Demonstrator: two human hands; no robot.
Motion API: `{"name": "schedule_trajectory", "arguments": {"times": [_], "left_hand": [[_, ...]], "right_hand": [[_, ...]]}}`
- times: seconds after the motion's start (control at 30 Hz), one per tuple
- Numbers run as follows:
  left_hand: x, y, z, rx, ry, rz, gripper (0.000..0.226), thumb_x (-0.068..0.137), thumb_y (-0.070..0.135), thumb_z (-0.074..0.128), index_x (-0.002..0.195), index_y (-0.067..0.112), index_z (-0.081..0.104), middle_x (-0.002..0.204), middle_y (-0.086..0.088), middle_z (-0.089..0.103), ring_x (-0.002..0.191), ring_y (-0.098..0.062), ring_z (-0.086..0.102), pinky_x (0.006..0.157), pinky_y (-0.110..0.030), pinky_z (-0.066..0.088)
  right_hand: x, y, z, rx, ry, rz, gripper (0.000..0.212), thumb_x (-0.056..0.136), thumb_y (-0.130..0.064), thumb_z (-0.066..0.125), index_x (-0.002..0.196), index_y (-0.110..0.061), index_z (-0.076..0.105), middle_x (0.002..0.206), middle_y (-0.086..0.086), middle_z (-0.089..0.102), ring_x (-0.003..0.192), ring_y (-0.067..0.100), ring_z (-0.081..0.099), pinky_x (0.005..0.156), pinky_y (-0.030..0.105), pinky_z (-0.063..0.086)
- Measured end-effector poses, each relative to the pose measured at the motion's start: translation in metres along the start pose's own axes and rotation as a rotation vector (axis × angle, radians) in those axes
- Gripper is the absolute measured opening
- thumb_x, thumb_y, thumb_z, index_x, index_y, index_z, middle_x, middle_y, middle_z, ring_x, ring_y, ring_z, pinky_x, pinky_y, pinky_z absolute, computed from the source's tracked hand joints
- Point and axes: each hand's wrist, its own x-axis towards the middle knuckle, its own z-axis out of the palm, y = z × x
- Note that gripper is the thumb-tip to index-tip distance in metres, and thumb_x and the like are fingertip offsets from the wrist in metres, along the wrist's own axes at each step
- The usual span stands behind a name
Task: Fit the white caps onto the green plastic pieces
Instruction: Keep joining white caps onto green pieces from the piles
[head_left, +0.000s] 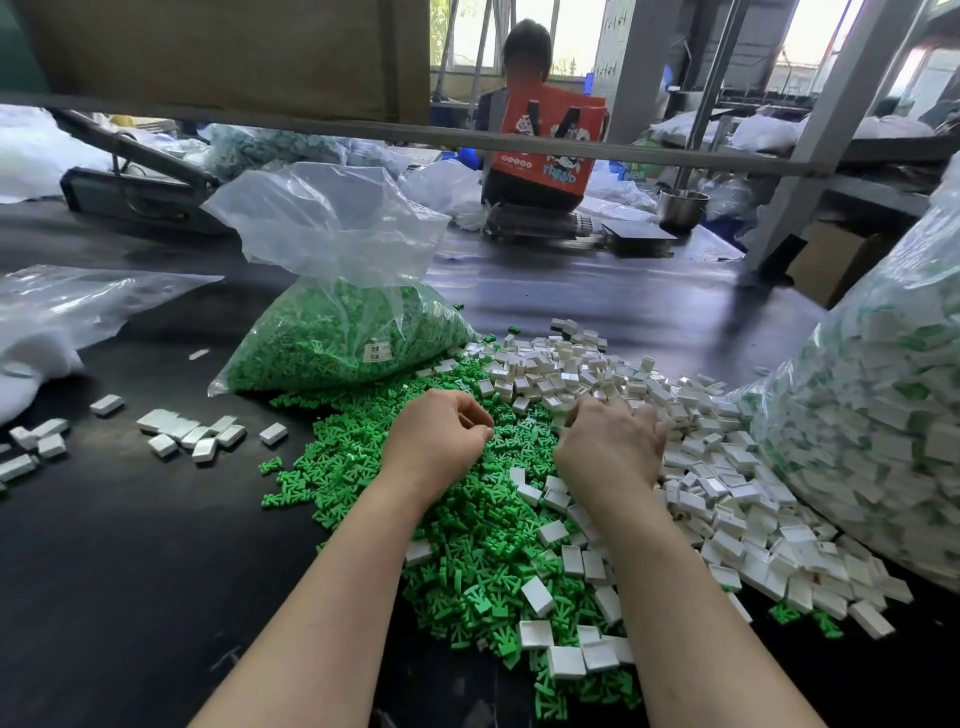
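Head view: clear bag (332, 312) holds green pieces (332, 338).

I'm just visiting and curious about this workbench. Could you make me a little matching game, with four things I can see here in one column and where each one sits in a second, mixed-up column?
Things
1. loose pile of small green plastic pieces
2. heap of white rectangular plastic caps
3. clear plastic bag filled with green pieces
4. shiny round steel bowl

Places
A. far back on the right, near a grey post
B. under the left hand
C. under the right hand
D. standing open behind the loose green pile

Pairs: 1-B, 2-C, 3-D, 4-A
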Motion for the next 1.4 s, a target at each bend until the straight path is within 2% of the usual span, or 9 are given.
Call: {"name": "schedule_trajectory", "arguments": {"times": [0.4, 0.5, 0.63, 0.73, 0.8, 0.97, 1.07, 1.13, 1.4], "left_hand": [[0.0, 0.001, 0.001, 0.005, -0.005, -0.007, 0.005, 0.086, 0.027, 0.069, 0.082, 0.029, 0.071, 0.073, 0.017, 0.065, 0.069, 0.002, 0.06, 0.053, -0.017, 0.04], [0.0, 0.001, 0.002, -0.001, -0.004, -0.002, 0.004, 0.086, 0.027, 0.07, 0.083, 0.029, 0.072, 0.075, 0.017, 0.065, 0.07, 0.001, 0.061, 0.054, -0.018, 0.042], [0.001, 0.002, 0.003, -0.104, -0.015, 0.041, 0.007, 0.085, 0.024, 0.073, 0.089, 0.029, 0.072, 0.076, 0.013, 0.067, 0.07, -0.001, 0.063, 0.056, -0.015, 0.046], [0.002, 0.006, 0.002, -0.324, -0.069, 0.071, 0.023, 0.083, 0.019, 0.077, 0.105, 0.024, 0.072, 0.079, 0.006, 0.071, 0.069, -0.003, 0.067, 0.059, -0.008, 0.047], [0.002, 0.008, 0.002, -0.502, -0.107, 0.06, 0.027, 0.083, 0.011, 0.075, 0.11, 0.015, 0.071, 0.08, -0.002, 0.073, 0.068, -0.004, 0.068, 0.062, -0.012, 0.05], [0.001, 0.006, -0.002, -0.714, -0.054, -0.025, 0.013, 0.082, 0.002, 0.073, 0.09, 0.012, 0.073, 0.071, -0.007, 0.072, 0.062, -0.007, 0.068, 0.057, -0.014, 0.05], [0.001, 0.004, -0.004, -0.806, -0.071, -0.059, 0.012, 0.083, 0.0, 0.072, 0.09, 0.01, 0.072, 0.072, -0.006, 0.072, 0.064, -0.011, 0.07, 0.058, -0.015, 0.052], [0.001, 0.004, -0.004, -0.814, -0.081, -0.067, 0.016, 0.084, -0.001, 0.071, 0.095, 0.011, 0.072, 0.073, -0.006, 0.072, 0.066, -0.011, 0.07, 0.059, -0.017, 0.053], [0.002, 0.003, 0.0, -0.765, -0.075, -0.068, 0.02, 0.088, -0.001, 0.066, 0.105, 0.009, 0.07, 0.075, -0.011, 0.068, 0.062, -0.008, 0.068, 0.06, -0.017, 0.054]], "right_hand": [[0.001, -0.002, -0.005, 0.018, -0.062, 0.08, 0.022, 0.096, -0.032, 0.05, 0.103, -0.012, 0.058, 0.104, 0.007, 0.063, 0.102, 0.026, 0.051, 0.084, 0.036, 0.041], [0.0, -0.001, -0.006, 0.227, -0.031, 0.058, 0.008, 0.095, -0.021, 0.054, 0.098, -0.013, 0.052, 0.095, 0.004, 0.062, 0.089, 0.022, 0.054, 0.074, 0.032, 0.043], [-0.002, -0.003, -0.012, 0.748, -0.07, -0.037, 0.022, 0.091, -0.022, 0.068, 0.105, -0.008, 0.058, 0.097, 0.005, 0.065, 0.09, 0.022, 0.062, 0.083, 0.038, 0.055], [-0.005, -0.01, -0.021, 1.194, -0.191, -0.038, 0.021, 0.083, -0.016, 0.076, 0.098, -0.007, 0.064, 0.093, 0.01, 0.068, 0.085, 0.019, 0.064, 0.076, 0.029, 0.056], [-0.007, -0.013, -0.023, 1.267, -0.254, -0.056, 0.018, 0.083, -0.012, 0.076, 0.097, -0.006, 0.067, 0.091, 0.012, 0.07, 0.081, 0.017, 0.065, 0.069, 0.02, 0.054], [-0.005, -0.009, -0.014, 1.176, -0.233, -0.152, 0.007, 0.091, -0.01, 0.067, 0.096, -0.013, 0.07, 0.088, 0.005, 0.073, 0.073, 0.008, 0.066, 0.062, 0.014, 0.052], [-0.001, -0.006, -0.007, 0.628, -0.221, -0.304, 0.02, 0.089, -0.03, 0.07, 0.109, -0.026, 0.072, 0.103, -0.004, 0.071, 0.089, 0.014, 0.065, 0.083, 0.037, 0.056], [-0.004, -0.01, -0.007, 0.367, -0.226, -0.34, 0.03, 0.085, -0.044, 0.071, 0.114, -0.037, 0.07, 0.111, -0.006, 0.065, 0.103, 0.016, 0.06, 0.092, 0.038, 0.05], [-0.005, -0.017, -0.002, 0.35, -0.158, -0.354, 0.013, 0.087, -0.042, 0.069, 0.097, -0.034, 0.071, 0.103, -0.005, 0.063, 0.103, 0.017, 0.055, 0.094, 0.039, 0.044]]}}
